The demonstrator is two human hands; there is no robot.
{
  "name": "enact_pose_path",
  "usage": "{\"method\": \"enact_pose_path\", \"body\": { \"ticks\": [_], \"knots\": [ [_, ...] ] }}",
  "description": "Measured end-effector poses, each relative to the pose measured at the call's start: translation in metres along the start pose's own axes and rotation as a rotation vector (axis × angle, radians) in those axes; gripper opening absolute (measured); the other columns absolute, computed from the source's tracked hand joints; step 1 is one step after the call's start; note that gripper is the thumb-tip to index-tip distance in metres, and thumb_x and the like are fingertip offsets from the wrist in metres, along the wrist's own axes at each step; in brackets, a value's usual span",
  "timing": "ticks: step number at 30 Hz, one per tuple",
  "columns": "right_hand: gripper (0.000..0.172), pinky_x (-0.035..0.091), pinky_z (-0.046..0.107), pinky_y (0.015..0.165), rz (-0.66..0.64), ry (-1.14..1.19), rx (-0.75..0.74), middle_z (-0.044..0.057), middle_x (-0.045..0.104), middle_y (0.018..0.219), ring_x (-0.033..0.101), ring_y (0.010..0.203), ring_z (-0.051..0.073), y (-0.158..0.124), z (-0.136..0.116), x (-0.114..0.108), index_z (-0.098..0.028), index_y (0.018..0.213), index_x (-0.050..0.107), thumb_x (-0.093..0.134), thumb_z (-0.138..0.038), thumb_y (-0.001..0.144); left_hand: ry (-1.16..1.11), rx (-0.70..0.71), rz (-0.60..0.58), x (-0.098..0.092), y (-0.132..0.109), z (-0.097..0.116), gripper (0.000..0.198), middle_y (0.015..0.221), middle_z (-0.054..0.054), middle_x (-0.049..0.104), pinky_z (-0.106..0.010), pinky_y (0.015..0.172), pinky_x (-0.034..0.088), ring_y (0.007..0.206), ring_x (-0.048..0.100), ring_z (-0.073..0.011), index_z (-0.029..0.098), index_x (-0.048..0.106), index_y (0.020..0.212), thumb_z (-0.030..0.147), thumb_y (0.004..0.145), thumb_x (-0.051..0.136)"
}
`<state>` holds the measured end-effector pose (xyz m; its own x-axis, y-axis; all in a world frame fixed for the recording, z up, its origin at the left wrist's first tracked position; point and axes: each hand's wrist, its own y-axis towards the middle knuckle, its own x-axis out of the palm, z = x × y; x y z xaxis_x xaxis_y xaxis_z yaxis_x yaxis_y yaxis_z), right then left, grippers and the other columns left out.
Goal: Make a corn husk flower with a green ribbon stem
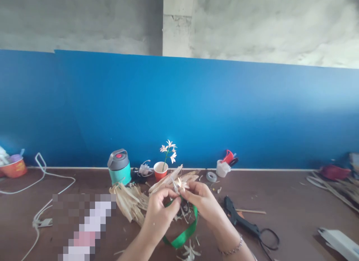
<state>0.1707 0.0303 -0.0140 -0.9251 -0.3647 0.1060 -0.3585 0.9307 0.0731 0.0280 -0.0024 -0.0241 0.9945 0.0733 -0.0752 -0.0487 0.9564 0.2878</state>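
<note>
My left hand (164, 208) and my right hand (202, 201) meet at the middle, fingertips almost touching. Between them is a small pale flower (182, 184) with pointed petals. My right thumb and fingers pinch it near its base. A green ribbon (185, 235) hangs in a loop below, and the left fingers are closed on it near the flower's base. Beside the left fingertips a thin pale pointed piece (174, 184) sticks up; its kind is unclear. Dark loops (185, 206), perhaps scissor handles, show partly behind the hands. Another pale flower (191, 251) lies on the table.
Dried husks (130, 203) lie behind and left of the hands. A paper cup (160, 174) holds a flower stem (166, 156); a teal container (120, 171) stands leftward. A glue gun (241, 220), a tape roll (211, 177) and a white cup (222, 169) are on the right.
</note>
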Motion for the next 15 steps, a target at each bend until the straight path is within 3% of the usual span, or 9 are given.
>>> {"method": "enact_pose_path", "body": {
  "ticks": [9,15],
  "knots": [
    [0.042,0.043,0.026,0.063,-0.073,-0.142,0.013,0.004,0.063,0.069,0.055,0.067,0.016,-0.003,-0.003,-0.005,-0.011,0.077,0.069,0.073,-0.053,0.069,-0.027,-0.182,-0.158,-0.011,0.003,0.022,0.011,0.083,-0.004,0.065,-0.028,0.071,0.044,0.077,0.059,-0.0192,0.016,0.067,0.064,0.025,0.068,0.062],
    [0.037,0.044,0.027,0.064,-0.031,-0.183,-0.032,0.004,0.062,0.067,0.055,0.067,0.016,-0.002,0.004,-0.007,-0.012,0.073,0.068,0.071,-0.049,0.072,0.040,-0.115,-0.099,-0.007,0.004,0.015,0.008,0.076,-0.003,0.066,-0.028,0.070,0.045,0.074,0.059,-0.0193,0.017,0.065,0.062,0.022,0.066,0.060]
  ]
}}
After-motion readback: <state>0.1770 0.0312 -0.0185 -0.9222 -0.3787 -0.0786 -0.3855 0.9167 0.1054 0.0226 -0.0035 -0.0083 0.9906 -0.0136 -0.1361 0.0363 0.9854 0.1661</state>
